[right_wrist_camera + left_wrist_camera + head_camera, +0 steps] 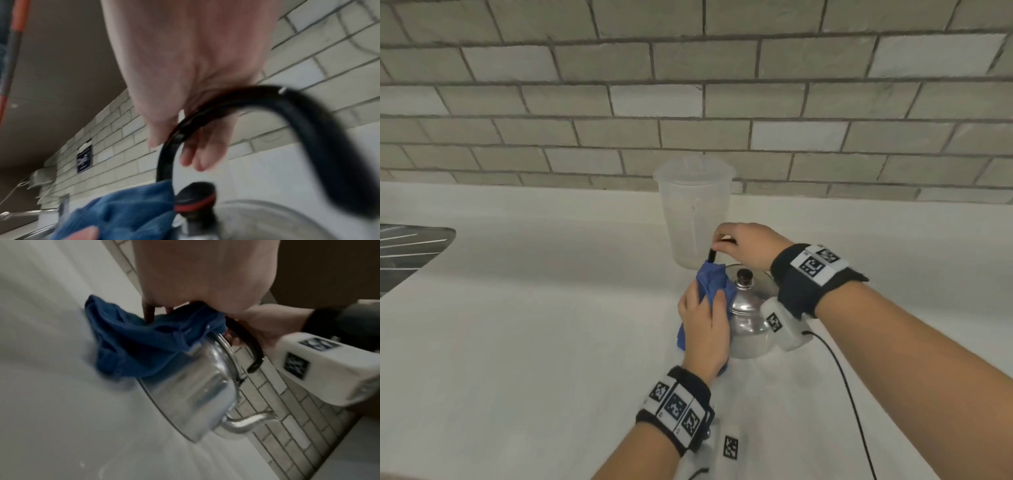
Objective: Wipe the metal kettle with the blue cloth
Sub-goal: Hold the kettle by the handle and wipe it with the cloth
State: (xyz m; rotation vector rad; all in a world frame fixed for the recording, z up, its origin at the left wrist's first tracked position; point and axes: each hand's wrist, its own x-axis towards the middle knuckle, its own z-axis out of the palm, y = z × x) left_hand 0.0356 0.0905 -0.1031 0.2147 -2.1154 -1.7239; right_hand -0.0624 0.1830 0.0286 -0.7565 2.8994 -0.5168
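Observation:
The metal kettle (748,318) stands on the white counter, its lid knob (744,275) dark. My right hand (748,243) grips the black arched handle (298,113) from above, fingers curled round it. My left hand (703,325) presses the bunched blue cloth (710,282) against the kettle's left side, with the fingers laid over the cloth. In the left wrist view the blue cloth (139,347) drapes over the kettle's shoulder (197,389), and the spout (244,422) points away. The right wrist view shows the blue cloth (123,216) beside the knob (195,196).
A translucent plastic jug (695,212) with a lid stands just behind the kettle, against the tiled wall (688,85). A metal sink drainer (407,253) lies at the far left. A black cable (849,394) trails from my right wrist across the counter (534,308).

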